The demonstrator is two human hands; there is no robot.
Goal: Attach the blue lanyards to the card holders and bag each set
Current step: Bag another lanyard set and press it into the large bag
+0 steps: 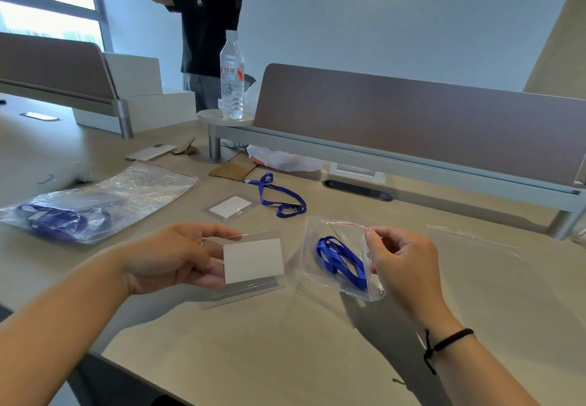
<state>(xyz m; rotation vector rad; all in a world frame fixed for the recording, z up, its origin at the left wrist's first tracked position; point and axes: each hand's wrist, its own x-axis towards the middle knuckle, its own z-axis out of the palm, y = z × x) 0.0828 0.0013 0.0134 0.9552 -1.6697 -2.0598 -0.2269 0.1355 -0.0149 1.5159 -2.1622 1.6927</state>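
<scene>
Card holders visible loose: two. One card holder (253, 261) with a white insert is held above the desk (285, 342) by the left hand (172, 256), thumb on its top edge and fingers curled beneath its left side. A second card holder (230, 207) lies flat farther back, near the middle of the desk.

Blue lanyards visible loose: two. One lanyard (342, 263) sits coiled inside a small clear bag (336, 247) at right of centre. The right hand (402, 263) pinches this bag near its red-striped mouth, fingers curled. Another lanyard (279, 198) lies loose on the desk, just right of the flat card holder.

Clear bags: four. An empty bag (475, 247) lies flat at far right. A large empty bag (149, 183) lies at left. A filled bag (54, 220) holding blue lanyards rests at the left edge.

One water bottle (232, 79) stands on a small round shelf at the back.
</scene>
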